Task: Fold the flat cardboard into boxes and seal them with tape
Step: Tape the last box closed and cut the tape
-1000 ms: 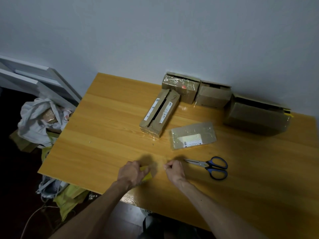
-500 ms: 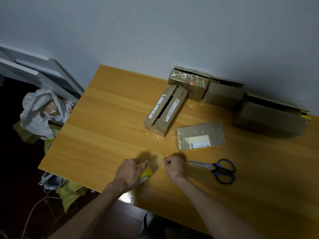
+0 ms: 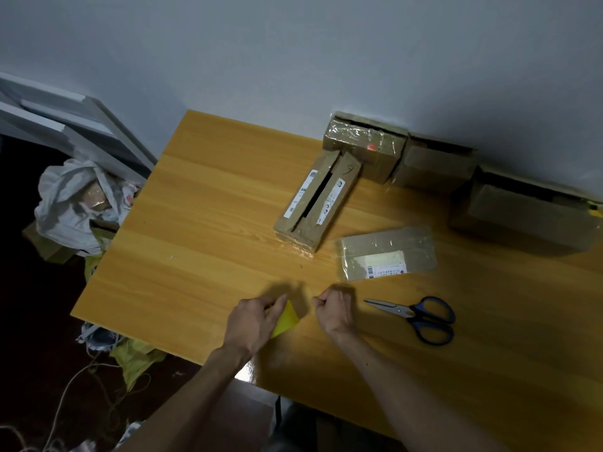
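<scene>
My left hand grips a yellow tape roll near the table's front edge. My right hand sits a short way to its right, fingers curled, thumb and forefinger pinching what looks like the tape's free end; the strip itself is barely visible. A flat, tape-covered cardboard piece with a label lies behind my right hand. A long narrow box with an open slit on top lies behind it to the left. Three folded boxes stand along the wall.
Blue-handled scissors lie shut just right of my right hand. The wooden table ends at left, where a white bag, yellow scraps and cord lie on the dark floor. White boards lean against the wall there.
Both hands stay close together at the front edge. More of the yellow roll shows under my left hand. The view has shifted a little.
</scene>
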